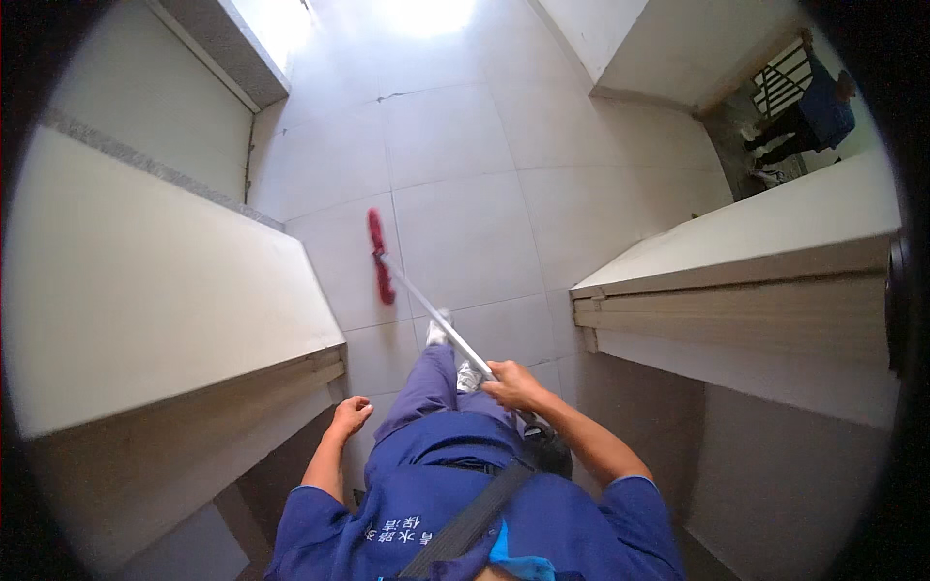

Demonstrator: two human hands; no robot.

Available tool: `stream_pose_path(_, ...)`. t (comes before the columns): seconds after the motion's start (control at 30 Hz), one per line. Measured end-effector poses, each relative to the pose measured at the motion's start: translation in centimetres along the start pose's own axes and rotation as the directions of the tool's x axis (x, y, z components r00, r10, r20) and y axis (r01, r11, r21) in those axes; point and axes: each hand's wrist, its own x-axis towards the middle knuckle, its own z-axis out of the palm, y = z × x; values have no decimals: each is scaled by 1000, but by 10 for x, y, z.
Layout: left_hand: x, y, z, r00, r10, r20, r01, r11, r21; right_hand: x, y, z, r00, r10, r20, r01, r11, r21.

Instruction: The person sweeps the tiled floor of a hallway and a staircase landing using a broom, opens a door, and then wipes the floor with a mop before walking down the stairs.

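My right hand (514, 385) grips the silver pole (443, 319) of a long-handled broom or mop. From the hand the pole slants forward and left to a narrow red head (382, 258), slightly blurred, over the floor tiles. Whether the head touches the floor, I cannot tell. My left hand (352, 416) hangs beside my left thigh, fingers loosely curled and the thumb apart, with nothing seen in it. It is near the doorway's left wall end. Below the pole, my white shoes (437, 330) are partly visible, one ahead of the other.
Large pale tiles (465, 225) cover the floor ahead. Wall ends flank me on the left (320, 363) and right (592, 319). Another person (817, 116) stands at far right by a barred railing (785, 76). A black bag (545, 447) hangs at my right hip.
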Motion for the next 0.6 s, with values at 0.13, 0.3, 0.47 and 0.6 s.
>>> stream_pose_path(0.13,9,19,2,995,-102,21,104,989,-104,58,-3,-17,993,36,112,-27,996,-80)
stream_pose_path(0.3,-2,-45,-25,995,-59,-78,60,998,5,8,-14,-30,989,51,139,-16,971,-240)
stream_pose_path(0.47,-92,-23,-43,997,45,-68,-37,992,121,-191,-9,12,973,231,-28,-233,961,-147)
stream_pose_path(0.6,-73,54,-59,978,188,-91,-188,982,13,-250,45,-1,935,274,-223,-282,959,-4)
